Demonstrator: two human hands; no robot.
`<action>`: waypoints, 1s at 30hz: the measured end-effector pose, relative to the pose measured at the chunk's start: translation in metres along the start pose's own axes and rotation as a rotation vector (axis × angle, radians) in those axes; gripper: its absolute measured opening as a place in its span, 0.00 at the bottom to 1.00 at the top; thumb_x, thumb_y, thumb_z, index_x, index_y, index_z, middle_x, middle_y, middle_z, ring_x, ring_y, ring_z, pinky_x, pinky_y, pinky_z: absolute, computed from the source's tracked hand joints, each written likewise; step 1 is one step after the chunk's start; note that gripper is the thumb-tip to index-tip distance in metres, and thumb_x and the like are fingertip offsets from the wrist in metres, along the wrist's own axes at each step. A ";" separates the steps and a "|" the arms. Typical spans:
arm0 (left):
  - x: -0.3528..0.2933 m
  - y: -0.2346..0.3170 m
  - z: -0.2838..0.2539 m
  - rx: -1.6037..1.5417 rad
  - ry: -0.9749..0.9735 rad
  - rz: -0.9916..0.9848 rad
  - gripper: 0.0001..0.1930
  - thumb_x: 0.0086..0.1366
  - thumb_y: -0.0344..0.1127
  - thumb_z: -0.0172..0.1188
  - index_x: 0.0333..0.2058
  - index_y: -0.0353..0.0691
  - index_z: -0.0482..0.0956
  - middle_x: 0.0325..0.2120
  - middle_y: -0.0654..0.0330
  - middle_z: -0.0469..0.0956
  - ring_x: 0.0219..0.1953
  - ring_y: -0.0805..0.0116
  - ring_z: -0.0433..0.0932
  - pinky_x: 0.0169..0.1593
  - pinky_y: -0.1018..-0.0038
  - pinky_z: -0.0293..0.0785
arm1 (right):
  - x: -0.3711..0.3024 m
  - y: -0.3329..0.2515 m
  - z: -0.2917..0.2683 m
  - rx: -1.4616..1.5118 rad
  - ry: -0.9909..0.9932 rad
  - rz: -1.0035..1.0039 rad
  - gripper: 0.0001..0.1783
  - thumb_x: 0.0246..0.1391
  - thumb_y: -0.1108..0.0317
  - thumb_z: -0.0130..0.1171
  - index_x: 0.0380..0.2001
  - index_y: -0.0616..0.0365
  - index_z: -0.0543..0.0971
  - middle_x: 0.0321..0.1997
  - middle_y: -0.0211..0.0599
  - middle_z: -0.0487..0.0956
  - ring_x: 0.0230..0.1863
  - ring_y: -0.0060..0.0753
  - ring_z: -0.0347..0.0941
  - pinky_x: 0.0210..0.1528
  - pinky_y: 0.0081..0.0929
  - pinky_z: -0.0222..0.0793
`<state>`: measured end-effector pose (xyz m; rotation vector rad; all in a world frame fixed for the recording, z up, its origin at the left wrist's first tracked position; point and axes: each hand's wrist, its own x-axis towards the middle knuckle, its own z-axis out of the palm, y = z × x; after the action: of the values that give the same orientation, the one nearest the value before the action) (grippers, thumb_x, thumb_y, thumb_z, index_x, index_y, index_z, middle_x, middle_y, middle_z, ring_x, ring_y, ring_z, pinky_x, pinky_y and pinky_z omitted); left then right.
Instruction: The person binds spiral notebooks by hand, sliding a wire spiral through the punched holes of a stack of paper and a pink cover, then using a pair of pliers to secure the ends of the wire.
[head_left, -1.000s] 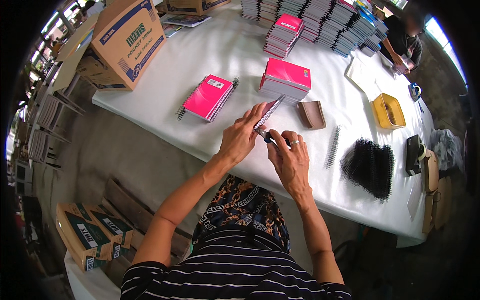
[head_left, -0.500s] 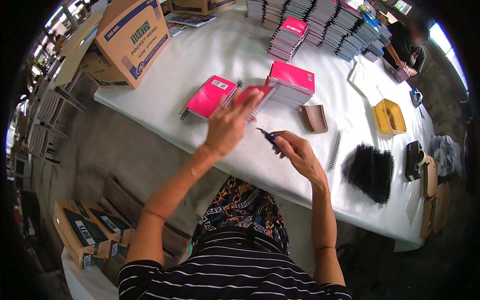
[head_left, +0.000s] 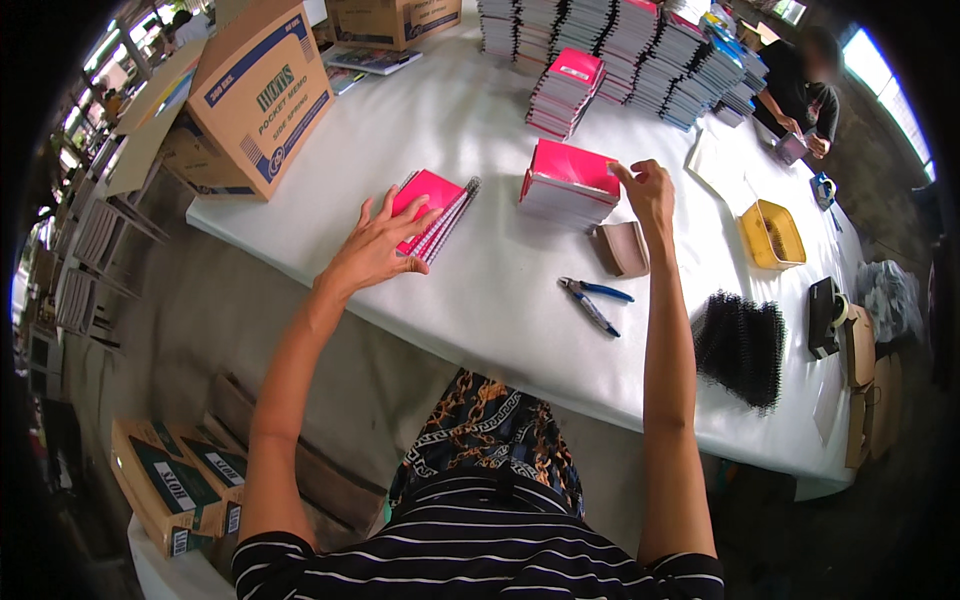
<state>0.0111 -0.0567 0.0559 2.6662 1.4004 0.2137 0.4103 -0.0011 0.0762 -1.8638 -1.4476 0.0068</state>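
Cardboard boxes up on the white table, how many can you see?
2. A large printed cardboard box stands tilted at the table's far left corner; a second box sits at the far edge, cut off by the frame. Others may be hidden beyond view.

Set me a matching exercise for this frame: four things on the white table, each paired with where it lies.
Things:
1. pliers
2. yellow tray
3. black spiral coils
4. small pink notebook

Places:
A. under the left hand
B. between the two forearms
C. near the table's front edge, right of the right forearm
D. farther back, right of the right hand

Pairs: 1-B, 2-D, 3-C, 4-A
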 end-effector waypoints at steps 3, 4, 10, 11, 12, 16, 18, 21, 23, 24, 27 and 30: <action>0.001 0.017 -0.007 -0.031 0.256 0.036 0.44 0.47 0.55 0.67 0.65 0.59 0.62 0.68 0.63 0.56 0.71 0.45 0.43 0.66 0.39 0.42 | 0.039 0.024 0.010 0.212 -0.484 0.358 0.26 0.40 0.53 0.75 0.25 0.69 0.78 0.26 0.46 0.81 0.26 0.32 0.79 0.24 0.29 0.71; -0.005 0.019 -0.008 -0.050 0.297 0.034 0.43 0.48 0.53 0.67 0.64 0.58 0.63 0.67 0.63 0.57 0.70 0.45 0.44 0.66 0.40 0.43 | 0.037 0.022 0.015 0.347 -0.450 0.345 0.25 0.40 0.55 0.75 0.22 0.68 0.77 0.23 0.44 0.79 0.24 0.29 0.77 0.22 0.28 0.69; 0.006 0.061 -0.003 -0.230 0.472 0.128 0.39 0.51 0.42 0.70 0.63 0.52 0.66 0.67 0.63 0.57 0.70 0.44 0.45 0.68 0.50 0.47 | 0.040 0.032 0.006 0.291 -0.265 0.276 0.21 0.42 0.61 0.73 0.13 0.67 0.76 0.16 0.36 0.76 0.19 0.22 0.71 0.20 0.24 0.64; 0.006 0.064 0.005 -0.391 0.491 0.127 0.41 0.52 0.41 0.69 0.65 0.50 0.62 0.68 0.59 0.56 0.71 0.45 0.43 0.69 0.53 0.46 | 0.028 0.020 0.006 0.250 -0.195 0.262 0.20 0.42 0.61 0.72 0.13 0.67 0.76 0.16 0.35 0.76 0.19 0.21 0.71 0.21 0.24 0.64; 0.005 0.067 0.018 -0.547 0.517 0.114 0.43 0.53 0.41 0.69 0.67 0.47 0.57 0.68 0.56 0.54 0.71 0.45 0.42 0.69 0.56 0.45 | 0.010 0.008 -0.002 0.484 -0.271 0.217 0.17 0.45 0.63 0.70 0.18 0.68 0.78 0.20 0.35 0.78 0.22 0.21 0.72 0.23 0.24 0.64; 0.042 0.141 0.036 -1.302 0.471 -0.003 0.50 0.62 0.49 0.64 0.68 0.31 0.39 0.70 0.48 0.40 0.72 0.59 0.37 0.71 0.67 0.39 | -0.081 -0.015 -0.012 1.189 -0.230 0.476 0.10 0.55 0.68 0.63 0.31 0.65 0.77 0.28 0.33 0.77 0.26 0.21 0.71 0.29 0.19 0.65; 0.042 0.149 0.046 -1.427 0.493 -0.022 0.42 0.67 0.46 0.58 0.68 0.34 0.42 0.64 0.48 0.52 0.65 0.61 0.51 0.62 0.67 0.56 | -0.145 -0.071 -0.001 1.429 -0.262 0.553 0.08 0.58 0.68 0.61 0.36 0.60 0.77 0.33 0.28 0.78 0.32 0.21 0.73 0.34 0.17 0.67; 0.047 0.168 0.039 -1.361 0.205 -0.263 0.30 0.70 0.43 0.52 0.67 0.41 0.56 0.33 0.53 0.82 0.33 0.66 0.79 0.42 0.65 0.75 | -0.201 -0.061 0.014 1.507 -0.259 0.659 0.11 0.57 0.67 0.62 0.40 0.59 0.76 0.33 0.27 0.76 0.36 0.21 0.72 0.44 0.20 0.66; 0.039 0.159 0.030 -1.065 0.229 -0.123 0.28 0.69 0.39 0.52 0.65 0.40 0.58 0.26 0.52 0.82 0.27 0.63 0.80 0.38 0.63 0.76 | -0.207 -0.049 0.010 1.116 -0.188 0.289 0.17 0.54 0.67 0.66 0.43 0.61 0.74 0.39 0.33 0.75 0.42 0.25 0.71 0.49 0.24 0.64; 0.036 0.155 0.026 -0.915 0.232 -0.054 0.27 0.69 0.37 0.51 0.64 0.40 0.60 0.23 0.52 0.82 0.24 0.61 0.80 0.36 0.62 0.77 | -0.204 -0.045 0.000 0.723 0.010 0.140 0.23 0.50 0.66 0.70 0.45 0.63 0.72 0.47 0.37 0.72 0.48 0.30 0.68 0.50 0.29 0.63; 0.022 0.138 0.009 -0.379 0.085 0.131 0.27 0.65 0.33 0.52 0.63 0.40 0.62 0.28 0.46 0.81 0.29 0.53 0.82 0.37 0.60 0.77 | -0.181 -0.053 -0.035 0.692 -0.027 -0.202 0.25 0.45 0.69 0.72 0.45 0.62 0.72 0.52 0.37 0.71 0.52 0.31 0.66 0.53 0.32 0.62; 0.022 0.136 0.017 -0.310 -0.071 0.189 0.30 0.61 0.31 0.53 0.63 0.41 0.61 0.30 0.49 0.82 0.31 0.46 0.81 0.39 0.57 0.77 | -0.180 -0.015 -0.026 0.789 -0.545 -0.038 0.18 0.51 0.67 0.68 0.41 0.63 0.74 0.42 0.33 0.77 0.44 0.27 0.70 0.52 0.25 0.64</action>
<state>0.1367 -0.1158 0.0647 2.5160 1.0016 0.3217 0.3448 -0.1637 0.0262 -1.2075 -1.5101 0.9877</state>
